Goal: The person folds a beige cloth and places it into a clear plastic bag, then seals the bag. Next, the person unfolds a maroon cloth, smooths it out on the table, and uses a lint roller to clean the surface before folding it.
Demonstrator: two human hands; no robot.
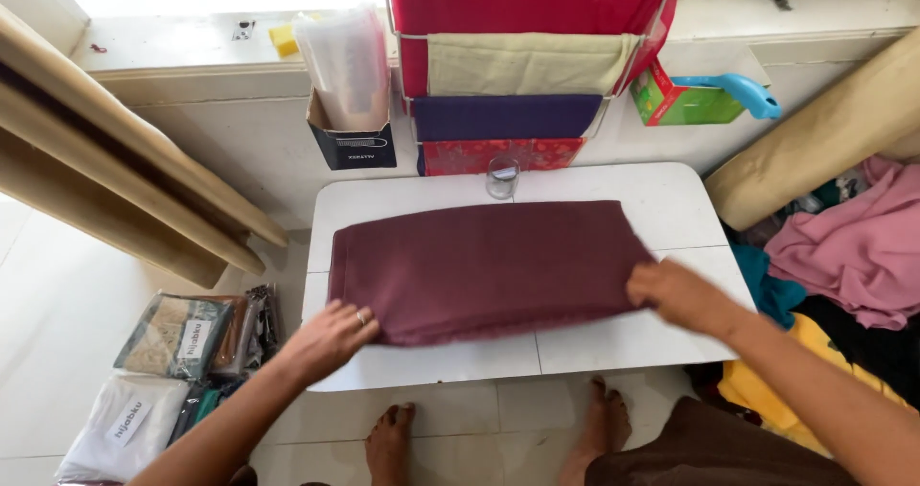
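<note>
A folded maroon cloth (484, 266) lies flat across a small white table (661, 203). My left hand (331, 337), with a ring on one finger, rests on the cloth's near left corner. At the right edge, my right hand (676, 294) pinches the cloth's end, fingers closed on the fabric. My bare feet show on the floor below the table.
A small clear glass (502, 176) stands at the table's far edge. Behind it hang red, beige and purple fabrics (522, 64) on a rack. A box of plastic bags (350, 93) sits at left, packaged cloths (172, 337) on the floor, and a clothes pile (848, 246) at right.
</note>
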